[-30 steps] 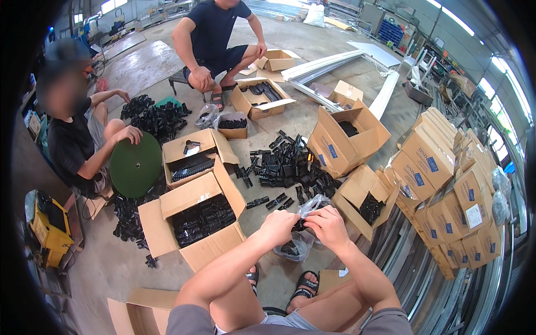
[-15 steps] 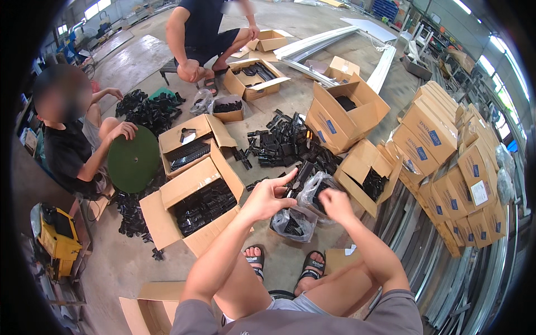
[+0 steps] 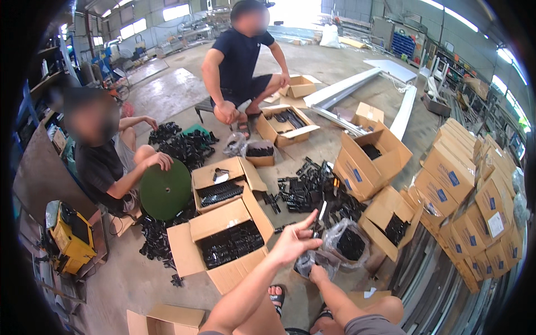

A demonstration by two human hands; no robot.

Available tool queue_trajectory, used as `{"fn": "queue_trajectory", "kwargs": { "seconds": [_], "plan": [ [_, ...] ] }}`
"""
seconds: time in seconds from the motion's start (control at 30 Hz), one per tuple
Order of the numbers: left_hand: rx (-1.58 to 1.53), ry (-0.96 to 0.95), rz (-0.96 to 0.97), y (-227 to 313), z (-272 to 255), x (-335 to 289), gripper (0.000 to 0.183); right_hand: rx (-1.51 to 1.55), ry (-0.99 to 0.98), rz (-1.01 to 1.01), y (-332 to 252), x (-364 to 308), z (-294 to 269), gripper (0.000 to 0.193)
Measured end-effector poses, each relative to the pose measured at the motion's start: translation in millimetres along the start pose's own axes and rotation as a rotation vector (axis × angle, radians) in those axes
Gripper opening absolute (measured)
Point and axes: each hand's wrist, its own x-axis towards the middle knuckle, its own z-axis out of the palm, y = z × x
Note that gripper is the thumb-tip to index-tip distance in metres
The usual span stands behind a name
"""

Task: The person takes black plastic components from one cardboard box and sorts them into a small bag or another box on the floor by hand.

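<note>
My left hand point(image 3: 295, 243) is raised over the parts, thumb and fingers closed on a narrow black part point(image 3: 318, 222) whose upper end shines pale. Beneath it, my right hand point(image 3: 319, 274) reaches down to the nearer clear plastic bag point(image 3: 334, 264) of small black pieces; its fingertips are hidden there. Just beyond stands a second bag-lined box of black pieces point(image 3: 351, 244). A loose heap of black parts point(image 3: 306, 187) lies on the floor farther off.
Open cartons of black parts stand left point(image 3: 231, 243) and right point(image 3: 393, 228). One co-worker point(image 3: 100, 151) steadies a green disc point(image 3: 165, 190) at left; another point(image 3: 241, 67) sits behind. Stacked cartons point(image 3: 446, 173) and long metal profiles point(image 3: 416, 301) fill the right side. A white frame point(image 3: 357, 95) lies farther back.
My view has tilted up and shifted left. My right hand has lowered from above the bags to the nearer one. My left hand still holds a black part, now pointing more upright.
</note>
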Motion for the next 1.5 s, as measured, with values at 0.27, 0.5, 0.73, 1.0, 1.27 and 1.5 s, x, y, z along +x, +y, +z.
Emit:
{"fn": "queue_trajectory", "kwargs": {
  "seconds": [0.27,0.5,0.73,1.0,1.27,1.5],
  "plan": [
    [-0.091,-0.016,0.016,21.0,12.2,-12.0,0.087,-0.01,-0.097,0.065,-6.8,3.7,-0.7,0.03],
    [-0.072,-0.057,0.025,8.0,19.7,-3.3,0.088,0.097,-0.077,0.162,9.6,16.4,18.6,0.03],
    [-0.039,-0.055,0.006,13.1,16.8,-4.9,0.087,0.186,0.028,0.08,2.0,10.9,18.5,0.028],
    [-0.089,-0.034,0.051,10.6,17.8,-2.2,0.086,1.037,0.323,0.094,18.1,10.3,-7.5,0.014],
    [-0.232,-0.069,0.056,12.0,26.4,-7.5,0.087,1.347,0.577,-0.264,-64.4,-108.0,-228.3,0.014],
    [-0.336,-0.088,0.023,8.8,25.3,-15.5,0.088,1.25,0.501,-0.55,-113.2,-161.2,-307.9,0.015]
  ]
}}
